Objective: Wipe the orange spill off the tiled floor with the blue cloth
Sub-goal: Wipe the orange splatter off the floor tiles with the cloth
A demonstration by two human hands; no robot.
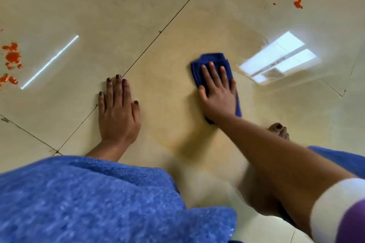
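Blue fabric (88,199) over the person's lap filled the near edge of the view, and both arms reached forward from it onto the tiled floor (118,6). Her right hand (217,92) lay flat on the blue cloth (215,61), fingers (212,73) straight and spread, pressing it down rather than curling round it. That cloth was folded into a narrow pad, its long axis running away from the body and slightly leftward, its far end pointing up the frame. Her left hand (118,110) rested palm-down on bare tile, fingers straight, holding nothing, likely as a prop. Of the 2 clusters of orange spill, the one at far right (297,2) lay well ahead and right of the cloth, nearer the right hand; the left cluster (12,57) sat well apart, beyond the left hand.
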